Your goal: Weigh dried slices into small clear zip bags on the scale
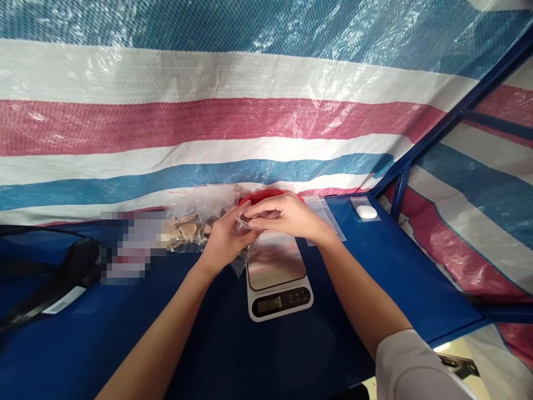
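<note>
Above the back part of a kitchen scale (280,280), my left hand (227,239) is closed around a clear plastic bag (240,262), whose lower corner hangs beside the scale. My right hand (287,216) reaches in from the right, its thumb and fingers curled at the bag's mouth; whether anything small is between them is hidden. Behind my hands shows the rim of a red container (272,193), mostly covered. Left of my left hand lie clear bags of brown dried slices (183,230). The scale's display is too dim to read.
Flat clear bags (327,219) lie right of the scale. A white oval object (366,211) rests on a small bag at the back right. Black straps (62,272) lie on the blue table (216,333) at left. A striped tarp (233,122) hangs behind.
</note>
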`<action>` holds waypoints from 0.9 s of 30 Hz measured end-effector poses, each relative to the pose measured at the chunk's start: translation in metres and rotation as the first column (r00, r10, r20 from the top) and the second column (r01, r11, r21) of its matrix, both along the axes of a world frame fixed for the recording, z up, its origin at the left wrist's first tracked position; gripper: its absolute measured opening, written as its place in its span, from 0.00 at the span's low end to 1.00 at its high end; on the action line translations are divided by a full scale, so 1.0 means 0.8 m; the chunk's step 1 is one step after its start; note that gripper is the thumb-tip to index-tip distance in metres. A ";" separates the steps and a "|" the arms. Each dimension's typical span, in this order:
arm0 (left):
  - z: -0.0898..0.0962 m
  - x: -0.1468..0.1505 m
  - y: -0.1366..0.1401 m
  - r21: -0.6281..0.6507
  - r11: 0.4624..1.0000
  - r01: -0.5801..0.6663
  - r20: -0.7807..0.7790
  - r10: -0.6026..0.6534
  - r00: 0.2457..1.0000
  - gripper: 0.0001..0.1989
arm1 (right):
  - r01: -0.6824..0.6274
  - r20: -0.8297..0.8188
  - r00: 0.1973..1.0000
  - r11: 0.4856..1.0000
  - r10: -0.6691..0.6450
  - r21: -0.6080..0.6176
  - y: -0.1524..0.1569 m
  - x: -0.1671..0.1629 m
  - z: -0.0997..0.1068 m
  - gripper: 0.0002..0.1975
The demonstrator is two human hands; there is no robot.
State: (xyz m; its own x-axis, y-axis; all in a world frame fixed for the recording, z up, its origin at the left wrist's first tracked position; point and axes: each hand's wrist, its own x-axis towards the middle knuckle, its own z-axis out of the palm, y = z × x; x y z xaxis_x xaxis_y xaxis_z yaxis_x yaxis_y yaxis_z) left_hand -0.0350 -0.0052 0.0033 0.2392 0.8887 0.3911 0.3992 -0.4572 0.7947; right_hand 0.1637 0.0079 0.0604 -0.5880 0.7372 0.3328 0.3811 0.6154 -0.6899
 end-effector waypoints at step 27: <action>-0.021 -0.011 -0.043 0.146 0.988 0.059 -0.360 -0.003 0.933 0.30 | 0.220 -0.258 0.921 0.935 -0.293 -0.277 -0.042 0.094 -0.089 0.15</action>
